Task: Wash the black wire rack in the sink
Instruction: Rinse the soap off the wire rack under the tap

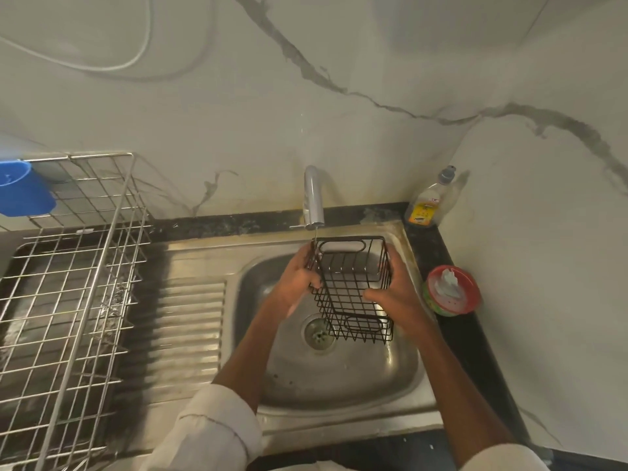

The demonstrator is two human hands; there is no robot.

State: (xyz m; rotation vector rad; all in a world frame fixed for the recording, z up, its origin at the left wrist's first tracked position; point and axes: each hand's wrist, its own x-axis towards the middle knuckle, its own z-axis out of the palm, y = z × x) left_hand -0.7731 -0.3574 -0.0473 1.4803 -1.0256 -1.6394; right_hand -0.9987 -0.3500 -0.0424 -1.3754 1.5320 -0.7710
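A kitchen counter seen from above, backed by pale marble-look wall panels (339, 45) with grey veins, and edged by a black stone countertop (438, 253). At far left a blue plastic cup (23, 190), cut off by the frame edge, hangs on a large silver wire dish rack (71, 283) that stands over the dark counter. Next comes the ribbed steel drainboard (190, 331), then the stainless steel sink (339, 379) with its round drain (318, 335). A chrome tap (314, 198) rises behind the basin, a thin stream of water falling from it. Over the basin, both hands hold the black wire rack (353, 287), tilted, its far end under the tap. The left hand (297, 282) curls its fingers around the rack's left side; the right hand (396, 294) clasps the right side, fingers partly hidden behind the wires. To the right, a dish soap bottle (430, 202) stands in the corner, its label too blurred to read, and a red and green round container (452, 290) sits nearer on the counter. Pale sleeves (217, 433) are cut off at the bottom edge.
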